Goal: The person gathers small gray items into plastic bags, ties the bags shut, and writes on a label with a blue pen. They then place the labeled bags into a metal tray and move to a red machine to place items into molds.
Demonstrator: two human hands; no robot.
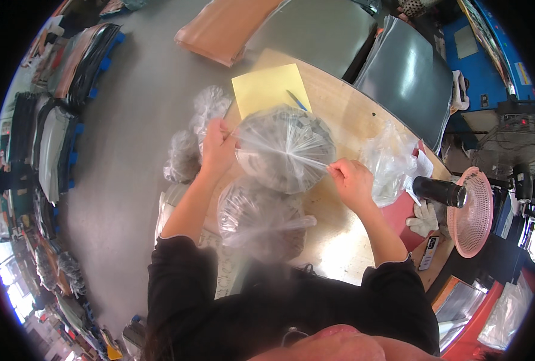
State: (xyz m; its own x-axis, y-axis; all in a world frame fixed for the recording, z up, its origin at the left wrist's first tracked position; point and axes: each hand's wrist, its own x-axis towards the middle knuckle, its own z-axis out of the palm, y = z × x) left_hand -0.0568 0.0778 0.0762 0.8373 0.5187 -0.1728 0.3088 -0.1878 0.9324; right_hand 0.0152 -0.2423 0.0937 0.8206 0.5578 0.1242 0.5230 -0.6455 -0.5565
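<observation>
A round, see-through plastic bag (279, 129) full of small dark and grey pieces stands on the wooden table. Its gathered top is pulled out sideways into two twisted ends that cross over the middle. My left hand (218, 149) is closed on the left end, and my right hand (350, 180) pinches the right end between thumb and fingers. Just nearer to me lies a second filled plastic bag (261, 219), its top bunched toward the right. What exactly the pieces inside are, I cannot make out.
Beyond the bag lie a yellow paper (267, 87) and a blue pen (296, 100). More filled bags (183, 156) stand left of the table. To the right are loose plastic bags (388, 162), a black bottle (439, 191), a pink basket (475, 213), a glove (424, 219) and a phone (428, 253).
</observation>
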